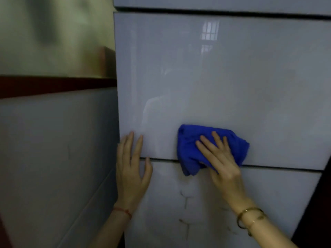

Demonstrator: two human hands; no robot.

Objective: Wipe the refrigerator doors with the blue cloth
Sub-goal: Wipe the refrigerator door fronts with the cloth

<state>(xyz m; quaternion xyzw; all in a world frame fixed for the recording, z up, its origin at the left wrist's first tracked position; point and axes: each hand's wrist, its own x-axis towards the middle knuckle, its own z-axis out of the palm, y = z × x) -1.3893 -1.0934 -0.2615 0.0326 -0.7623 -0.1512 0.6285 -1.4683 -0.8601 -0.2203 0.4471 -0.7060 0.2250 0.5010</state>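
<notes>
Refrigerator, grey glossy front: middle door [223, 83] filling most of view, lower door [179, 203] below a dark seam, w/ faint brown streaks. Right hand [221, 158] pressing flat, fingers straight, on bunched blue cloth [189, 149], which is lying across the seam. Left hand [131, 167] resting open near fridge's left edge, also over seam. Gold bangle [249, 218] on right wrist, red string [122, 211] on left. Grey tiled wall [53, 149] at left.

The cloth [211, 147] lies on the middle door [232, 77], straddling the seam above the lower door [259, 194]. The left hand [131, 169] lies left of it, at the door's edge.
</notes>
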